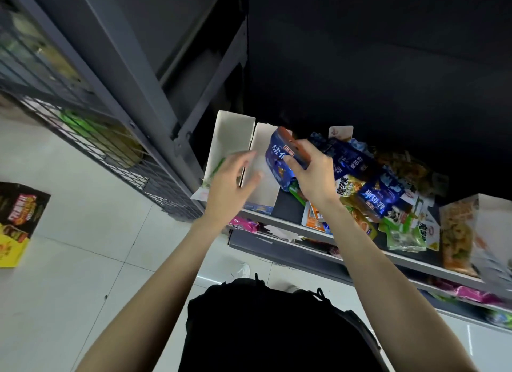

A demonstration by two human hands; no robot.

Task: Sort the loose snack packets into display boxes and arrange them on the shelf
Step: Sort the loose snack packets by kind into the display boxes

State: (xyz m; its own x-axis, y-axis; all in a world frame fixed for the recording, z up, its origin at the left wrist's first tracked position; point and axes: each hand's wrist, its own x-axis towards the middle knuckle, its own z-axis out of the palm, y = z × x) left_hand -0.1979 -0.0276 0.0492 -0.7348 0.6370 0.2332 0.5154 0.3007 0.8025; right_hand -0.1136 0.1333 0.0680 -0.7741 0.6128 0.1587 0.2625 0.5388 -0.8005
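You are pinching a blue snack packet (279,161) in your right hand (313,175), just above the white display box (263,188) on the shelf (291,222); your left hand (230,183), fingers spread, is hovering beside the box. The packet is probably light, crinkly and slippery, so be gripping its sealed edge.

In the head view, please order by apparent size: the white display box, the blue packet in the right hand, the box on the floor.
1. white display box
2. box on the floor, though the frame's edge cuts it
3. blue packet, partly covered by the right hand

Distances differ, so true sizes stay unsure.
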